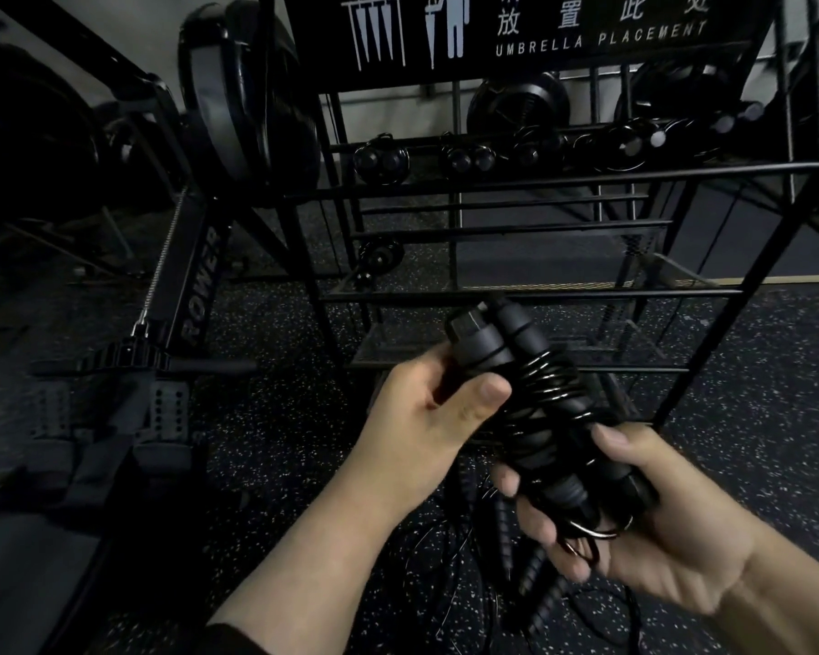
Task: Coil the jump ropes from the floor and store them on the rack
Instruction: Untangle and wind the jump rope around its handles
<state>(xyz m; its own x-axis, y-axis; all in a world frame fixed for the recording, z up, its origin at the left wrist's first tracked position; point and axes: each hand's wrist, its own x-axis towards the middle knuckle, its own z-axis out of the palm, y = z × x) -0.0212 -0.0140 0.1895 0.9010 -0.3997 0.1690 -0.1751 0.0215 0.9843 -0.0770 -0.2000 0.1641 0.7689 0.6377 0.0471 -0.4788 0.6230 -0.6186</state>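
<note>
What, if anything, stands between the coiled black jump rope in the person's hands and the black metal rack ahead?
Nothing visible. The coiled black jump rope, gripped by the left hand and right hand, sits just before the black metal rack; only open air separates it from the rack's front bars.

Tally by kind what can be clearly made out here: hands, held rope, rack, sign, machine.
Hands: 2, left hand and right hand
coiled jump rope, gripped by both: 1
rack: 1
umbrella placement sign: 1
rowing machine: 1
Total: 6
Rope bundles on the rack and loose ropes on the floor are too dark to count.
</note>
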